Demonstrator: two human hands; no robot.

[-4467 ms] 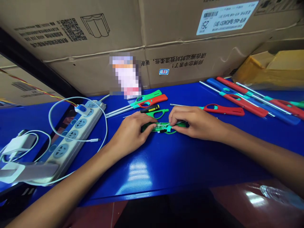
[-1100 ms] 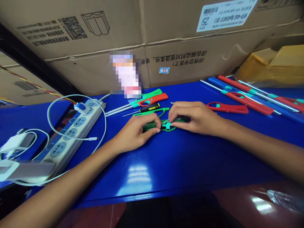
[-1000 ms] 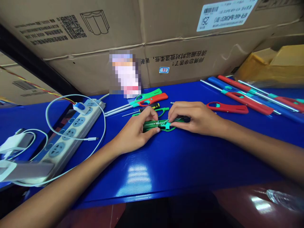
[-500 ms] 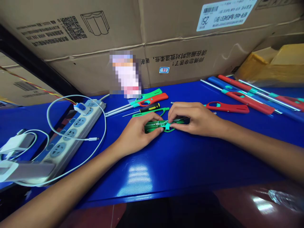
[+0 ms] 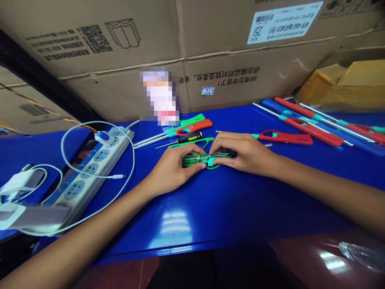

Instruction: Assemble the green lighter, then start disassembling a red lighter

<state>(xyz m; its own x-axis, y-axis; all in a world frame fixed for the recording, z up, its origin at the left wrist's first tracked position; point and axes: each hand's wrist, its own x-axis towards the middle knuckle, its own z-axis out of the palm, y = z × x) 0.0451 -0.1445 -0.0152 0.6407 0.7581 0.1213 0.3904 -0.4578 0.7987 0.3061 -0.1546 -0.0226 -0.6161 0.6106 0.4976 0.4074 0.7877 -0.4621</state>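
An opened green stick lighter (image 5: 189,161) lies between my hands above the blue table, with a clear green fuel tank and thin wires showing. My left hand (image 5: 170,172) is closed round its tank end. At the middle of the lighter, my right hand (image 5: 248,154) pinches the small teal trigger (image 5: 211,161) between thumb and fingers. How far the trigger sits inside the body I cannot tell. Just behind my hands lie a green shell half (image 5: 198,142) and a black-and-yellow screwdriver (image 5: 190,137).
Green and red lighters (image 5: 195,126) lie behind the screwdriver. Several red and blue ones (image 5: 313,128) are at the right. A power strip (image 5: 96,162) with a looping white cable (image 5: 62,150) stands left. A large cardboard box (image 5: 120,94) closes off the back, with a blurred phone-like object before it.
My right fingers have shifted slightly to the left and turned over the teal trigger, which is now tilted differently. My left hand keeps its hold. The view has moved a little.
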